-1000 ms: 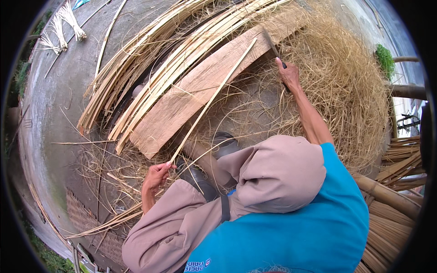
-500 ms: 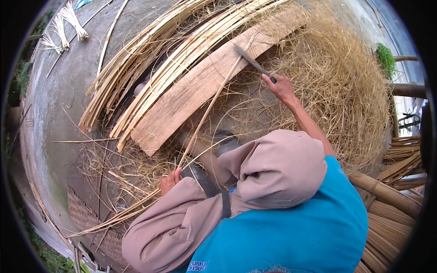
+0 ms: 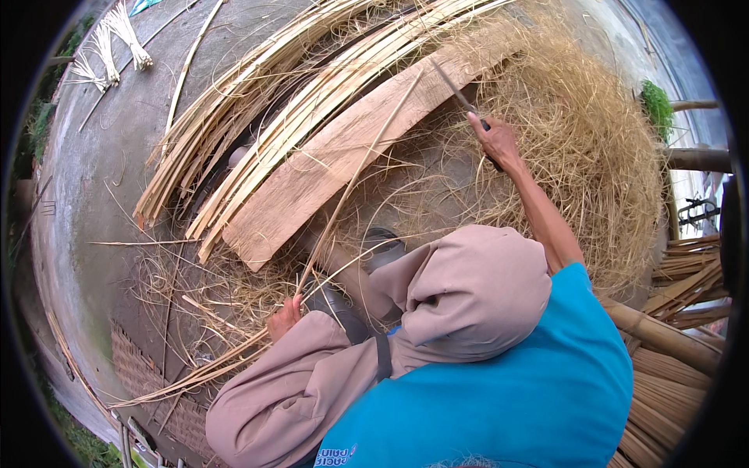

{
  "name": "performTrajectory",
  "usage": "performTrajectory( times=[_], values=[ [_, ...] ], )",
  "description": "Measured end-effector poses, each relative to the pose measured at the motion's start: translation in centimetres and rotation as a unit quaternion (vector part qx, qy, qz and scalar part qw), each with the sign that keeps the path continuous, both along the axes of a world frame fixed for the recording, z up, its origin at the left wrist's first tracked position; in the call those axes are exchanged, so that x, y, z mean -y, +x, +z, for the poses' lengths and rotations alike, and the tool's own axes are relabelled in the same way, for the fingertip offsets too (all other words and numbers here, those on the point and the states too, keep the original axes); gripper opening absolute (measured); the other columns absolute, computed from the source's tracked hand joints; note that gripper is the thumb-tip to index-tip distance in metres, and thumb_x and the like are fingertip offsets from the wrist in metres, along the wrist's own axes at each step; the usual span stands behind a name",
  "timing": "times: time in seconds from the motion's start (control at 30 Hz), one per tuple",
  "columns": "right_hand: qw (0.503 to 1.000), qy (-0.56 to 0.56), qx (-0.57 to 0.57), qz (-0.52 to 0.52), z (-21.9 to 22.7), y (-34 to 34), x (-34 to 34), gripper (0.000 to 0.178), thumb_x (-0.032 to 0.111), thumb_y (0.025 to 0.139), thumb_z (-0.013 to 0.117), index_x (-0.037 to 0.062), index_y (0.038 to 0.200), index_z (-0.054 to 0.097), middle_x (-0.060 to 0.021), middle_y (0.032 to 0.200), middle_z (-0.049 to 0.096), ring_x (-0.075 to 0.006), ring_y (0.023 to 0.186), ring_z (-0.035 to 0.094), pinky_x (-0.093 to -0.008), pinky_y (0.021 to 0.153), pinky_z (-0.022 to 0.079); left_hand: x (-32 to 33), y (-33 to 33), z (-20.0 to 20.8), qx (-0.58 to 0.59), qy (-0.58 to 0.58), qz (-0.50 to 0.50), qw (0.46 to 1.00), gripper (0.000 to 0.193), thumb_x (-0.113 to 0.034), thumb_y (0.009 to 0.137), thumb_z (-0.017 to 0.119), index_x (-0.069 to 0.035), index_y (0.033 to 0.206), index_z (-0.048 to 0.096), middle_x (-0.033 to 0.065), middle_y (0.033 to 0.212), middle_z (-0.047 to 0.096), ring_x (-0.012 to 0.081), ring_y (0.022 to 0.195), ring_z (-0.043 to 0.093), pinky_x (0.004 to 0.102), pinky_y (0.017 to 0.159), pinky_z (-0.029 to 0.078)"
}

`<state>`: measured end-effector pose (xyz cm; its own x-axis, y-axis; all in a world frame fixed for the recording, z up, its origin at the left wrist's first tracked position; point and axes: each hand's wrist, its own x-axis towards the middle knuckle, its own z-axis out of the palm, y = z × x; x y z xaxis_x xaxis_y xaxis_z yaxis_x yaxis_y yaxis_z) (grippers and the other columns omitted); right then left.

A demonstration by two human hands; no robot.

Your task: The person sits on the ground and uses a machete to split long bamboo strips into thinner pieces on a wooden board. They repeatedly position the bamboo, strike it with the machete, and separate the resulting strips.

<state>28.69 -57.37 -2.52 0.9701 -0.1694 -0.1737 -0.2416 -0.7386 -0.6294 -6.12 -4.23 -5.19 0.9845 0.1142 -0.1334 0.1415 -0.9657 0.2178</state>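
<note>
My right hand (image 3: pixel 497 143) grips the dark handle of a long-bladed knife (image 3: pixel 454 87). The blade points up and left, over the far part of a wooden plank (image 3: pixel 312 183). Low on the left, beside my raised knee, my left hand (image 3: pixel 285 318) is closed on the near end of a thin bamboo strip (image 3: pixel 363 168). The strip slants up and away along the plank, and its far end lies near the blade. A bundle of thin strips (image 3: pixel 211 376) trails out to the left behind that hand.
Long split bamboo strips (image 3: pixel 292 105) lie in a row beyond the plank. A big heap of fine shavings (image 3: pixel 577 156) covers the right side. Tied white bundles (image 3: pixel 125 35) rest at the far left. A thick bamboo pole (image 3: pixel 663 335) and more strips (image 3: pixel 663 390) are at the lower right.
My right hand has shifted a little up and right with the knife, and the blade has swung steeper. The strip's far end now shows apart from the blade. My left hand barely moved.
</note>
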Motion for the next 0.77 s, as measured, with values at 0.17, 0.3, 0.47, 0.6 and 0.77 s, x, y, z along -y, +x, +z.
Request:
performTrajectory(
  times=[0.17,0.3,0.47,0.6,0.77],
  values=[
    [0.957,-0.047,0.015,0.286,2.1,-8.5,-6.7,0.062,0.062,0.094,0.064,0.0086,0.066,0.055,-0.0032,0.054,0.053,-0.0176,0.048,0.051,-0.0392,0.046,0.043,1.2,0.9,-0.7,0.033,0.057,0.0,0.998,0.036,-0.04,0.102,0.06,-0.013,0.081,0.051,0.0133,0.057,0.06,0.0342,0.045,0.059,0.0499,0.044,0.042],
    [0.936,-0.093,0.098,0.324,1.6,-6.7,-5.7,0.062,0.062,0.095,0.064,0.007,0.067,0.059,-0.0018,0.055,0.052,-0.0143,0.047,0.049,-0.0368,0.043,0.037,2.0,1.4,-0.4,0.06,0.034,-0.006,0.998,0.034,-0.038,0.102,0.062,-0.013,0.082,0.05,0.0131,0.062,0.063,0.0344,0.048,0.06,0.0484,0.043,0.042],
    [0.994,-0.069,-0.036,0.079,1.7,1.7,-1.0,0.062,0.062,0.096,0.062,0.0074,0.067,0.061,-0.0029,0.051,0.052,-0.0176,0.046,0.052,-0.0382,0.044,0.043,1.9,1.9,0.2,0.024,0.051,-0.003,0.998,0.033,-0.038,0.101,0.063,-0.013,0.082,0.051,0.0129,0.063,0.063,0.0354,0.048,0.059,0.0476,0.043,0.041],
    [0.983,-0.079,0.002,0.167,2.7,1.2,-4.5,0.061,0.061,0.098,0.06,0.0088,0.067,0.062,0.0006,0.05,0.048,-0.0137,0.044,0.049,-0.0351,0.039,0.038,1.8,0.4,-0.8,0.061,0.051,0.013,0.997,0.034,-0.041,0.103,0.06,-0.014,0.083,0.052,0.0129,0.058,0.061,0.034,0.046,0.059,0.0491,0.043,0.04],
    [0.947,-0.064,-0.019,0.313,2.0,-5.7,-6.7,0.065,0.065,0.089,0.068,0.0042,0.069,0.064,-0.0123,0.061,0.067,-0.027,0.051,0.062,-0.0443,0.056,0.053,1.9,1.6,-0.3,0.031,0.052,-0.007,0.998,0.034,-0.035,0.101,0.064,-0.013,0.081,0.05,0.0136,0.064,0.063,0.0333,0.049,0.061,0.0471,0.043,0.042]
  ],
)
